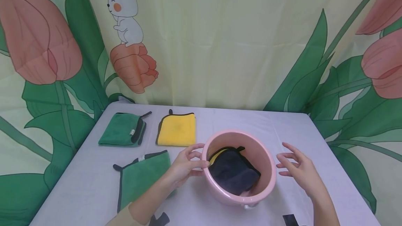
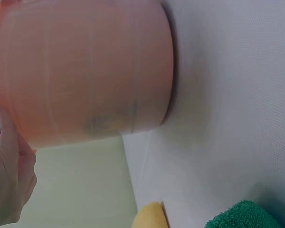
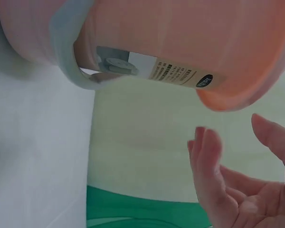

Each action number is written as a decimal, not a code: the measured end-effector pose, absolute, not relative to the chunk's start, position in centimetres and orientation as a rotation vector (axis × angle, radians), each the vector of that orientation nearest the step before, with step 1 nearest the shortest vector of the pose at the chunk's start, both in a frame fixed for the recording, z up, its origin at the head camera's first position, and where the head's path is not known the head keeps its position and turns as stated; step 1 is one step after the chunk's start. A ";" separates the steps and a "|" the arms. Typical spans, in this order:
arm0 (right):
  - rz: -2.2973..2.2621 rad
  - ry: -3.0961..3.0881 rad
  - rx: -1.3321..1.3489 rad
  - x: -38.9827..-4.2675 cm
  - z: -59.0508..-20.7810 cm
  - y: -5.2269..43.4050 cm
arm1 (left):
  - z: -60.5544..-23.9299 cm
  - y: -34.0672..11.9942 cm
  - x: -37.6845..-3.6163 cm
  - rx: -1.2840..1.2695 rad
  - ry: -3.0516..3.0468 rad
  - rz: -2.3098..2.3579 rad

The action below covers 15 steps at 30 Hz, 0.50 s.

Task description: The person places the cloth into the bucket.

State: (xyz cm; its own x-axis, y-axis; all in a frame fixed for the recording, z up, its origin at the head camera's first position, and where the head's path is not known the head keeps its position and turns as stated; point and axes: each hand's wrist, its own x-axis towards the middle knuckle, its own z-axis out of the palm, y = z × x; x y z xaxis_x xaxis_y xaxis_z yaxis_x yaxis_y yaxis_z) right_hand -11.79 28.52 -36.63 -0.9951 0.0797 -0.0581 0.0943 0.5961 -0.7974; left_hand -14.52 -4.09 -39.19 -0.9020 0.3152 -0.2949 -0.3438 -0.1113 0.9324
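A pink bucket (image 1: 272, 173) stands on the white-covered table, its mouth tilted toward the head camera. Inside lie a dark cloth (image 1: 233, 172) and, partly hidden beneath it, a yellow cloth (image 1: 216, 155). My left hand (image 1: 188, 165) pinches the bucket's left rim, with the thumb on top; the left wrist view shows that hand (image 2: 12, 175) at the rim too. Off the bucket's right side, my right hand (image 1: 296, 168) is held in the air with loosely bent fingers, touching nothing. A pale handle (image 3: 69, 52) and a printed label (image 3: 180, 73) show on the bucket in the right wrist view.
Left of the bucket, a green cloth (image 1: 144, 172) with dark edging lies partly under my left forearm. Farther back are a folded green cloth (image 1: 117, 130) and a folded yellow cloth (image 1: 177, 130). Behind the table hangs a curtain (image 1: 213, 44) printed with tulips and a rabbit.
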 end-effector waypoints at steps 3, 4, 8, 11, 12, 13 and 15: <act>-1.448 2.639 0.204 -11.5 -36.9 28.7 | -39.2 -4.1 -14.5 -0.024 1.725 2.067; -1.462 2.600 0.208 -11.4 -37.0 28.7 | -39.2 -4.1 -14.5 -0.019 1.717 2.072; -1.527 2.473 0.200 -11.2 -37.1 28.8 | -39.3 -4.2 -14.4 0.002 1.689 2.089; -1.586 2.411 0.192 -11.0 -37.4 28.6 | -39.3 -4.3 -14.4 0.007 1.684 2.090; -1.610 2.395 0.192 -11.0 -37.5 28.5 | -39.3 -4.3 -14.4 0.006 1.685 2.089; -1.633 2.385 0.187 -10.9 -37.6 28.3 | -39.3 -4.2 -14.4 0.003 1.688 2.087; -1.672 2.371 0.190 -10.8 -37.8 28.1 | -39.3 -4.2 -14.4 0.001 1.692 2.084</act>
State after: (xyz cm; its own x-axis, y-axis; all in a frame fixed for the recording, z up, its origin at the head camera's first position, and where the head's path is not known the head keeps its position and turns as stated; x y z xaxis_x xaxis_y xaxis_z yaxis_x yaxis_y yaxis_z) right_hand -10.84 28.13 -37.80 -0.9642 -0.0288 -0.2636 0.2387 0.3394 -0.9099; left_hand -14.41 -4.23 -39.29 -0.8974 0.3429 -0.2777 -0.3423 -0.1438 0.9285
